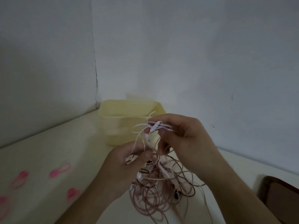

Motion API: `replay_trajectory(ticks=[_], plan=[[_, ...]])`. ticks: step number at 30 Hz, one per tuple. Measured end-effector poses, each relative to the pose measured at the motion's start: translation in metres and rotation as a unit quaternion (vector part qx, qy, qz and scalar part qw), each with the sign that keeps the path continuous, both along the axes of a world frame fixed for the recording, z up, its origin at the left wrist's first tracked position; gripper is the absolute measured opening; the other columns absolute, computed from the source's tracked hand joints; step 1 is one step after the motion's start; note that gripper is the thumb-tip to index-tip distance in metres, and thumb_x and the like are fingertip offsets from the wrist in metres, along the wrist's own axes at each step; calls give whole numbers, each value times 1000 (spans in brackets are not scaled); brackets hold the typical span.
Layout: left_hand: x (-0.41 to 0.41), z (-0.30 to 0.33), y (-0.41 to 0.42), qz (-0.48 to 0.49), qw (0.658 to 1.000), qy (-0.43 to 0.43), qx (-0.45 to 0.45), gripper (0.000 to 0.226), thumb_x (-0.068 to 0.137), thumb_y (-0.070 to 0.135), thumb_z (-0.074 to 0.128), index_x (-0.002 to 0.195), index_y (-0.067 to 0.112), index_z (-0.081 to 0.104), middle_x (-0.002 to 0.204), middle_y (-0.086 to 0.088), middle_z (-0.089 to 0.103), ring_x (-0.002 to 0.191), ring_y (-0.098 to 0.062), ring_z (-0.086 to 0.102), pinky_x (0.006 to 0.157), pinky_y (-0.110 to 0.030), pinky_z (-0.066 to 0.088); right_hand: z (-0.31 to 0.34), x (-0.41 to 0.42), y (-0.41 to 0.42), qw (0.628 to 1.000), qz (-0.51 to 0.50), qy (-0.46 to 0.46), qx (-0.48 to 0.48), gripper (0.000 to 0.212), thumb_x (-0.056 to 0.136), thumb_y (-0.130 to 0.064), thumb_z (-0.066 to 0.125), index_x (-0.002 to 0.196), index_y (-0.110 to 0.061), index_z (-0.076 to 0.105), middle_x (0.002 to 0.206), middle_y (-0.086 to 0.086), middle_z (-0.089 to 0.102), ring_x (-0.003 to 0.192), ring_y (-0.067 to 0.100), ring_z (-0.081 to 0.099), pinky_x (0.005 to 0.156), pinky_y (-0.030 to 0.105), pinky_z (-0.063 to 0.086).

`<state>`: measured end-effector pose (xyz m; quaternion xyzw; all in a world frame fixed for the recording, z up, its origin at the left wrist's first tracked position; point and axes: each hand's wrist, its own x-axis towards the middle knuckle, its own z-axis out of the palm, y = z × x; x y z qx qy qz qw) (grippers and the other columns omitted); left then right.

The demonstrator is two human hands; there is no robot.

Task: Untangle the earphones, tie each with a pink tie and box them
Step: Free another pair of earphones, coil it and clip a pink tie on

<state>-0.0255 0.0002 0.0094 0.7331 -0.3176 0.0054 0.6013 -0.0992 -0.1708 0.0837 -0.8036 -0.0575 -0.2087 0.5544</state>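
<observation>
cream table [48,152], white wall [178,54], brown object [281,194]

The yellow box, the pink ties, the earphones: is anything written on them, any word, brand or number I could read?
None can be read.
yellow box: plain, no label visible.
pink ties: no print visible.
earphones: blurred tangle, any marking is too small to tell.
</observation>
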Motion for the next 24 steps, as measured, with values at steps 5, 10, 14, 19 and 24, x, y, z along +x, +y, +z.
replay_trajectory(ticks=[5, 10, 14, 19, 24], plan=[[-2, 8, 5, 1, 994, 64, -88, 28, 105, 16, 57, 87, 16, 78, 67, -13, 70, 59, -13, 58, 62, -16, 44, -1, 2, -11, 995, -97, -5, 1, 29, 104, -1, 59, 97, -20, 81, 82, -4, 79, 53, 20, 66, 61, 41, 55], [2, 7, 7, -33, 975, 165, -148, 24, 103, 19, 57, 91, 12, 76, 69, -19, 66, 52, -30, 58, 49, -27, 43, -1, 2, -12, 995, -90, 27, 11, 25, 103, -5, 60, 88, -13, 78, 86, 4, 79, 54, 21, 64, 59, 43, 49], [6, 5, 9, -80, 963, 192, -171, 22, 85, 14, 67, 105, 13, 76, 87, -21, 71, 63, -35, 63, 60, -40, 50, 2, 0, -15, 997, -43, 51, 28, 18, 102, -5, 62, 91, -6, 76, 79, 11, 77, 59, 24, 64, 62, 35, 53], [1, 4, 7, -125, 965, 162, -163, 42, 84, 25, 77, 125, 21, 70, 110, -19, 75, 98, -42, 73, 83, -48, 60, 2, -2, -10, 996, 28, 90, 7, 4, 98, -1, 70, 95, 1, 69, 81, 16, 78, 74, 40, 72, 76, 47, 59], [0, 6, 3, -19, 978, 117, -173, 24, 93, 30, 67, 95, 9, 79, 89, -19, 76, 81, -44, 71, 79, -59, 61, 0, 0, -3, 992, 18, 118, -30, 15, 102, -9, 67, 88, -5, 72, 81, 12, 78, 72, 27, 72, 77, 47, 59]])
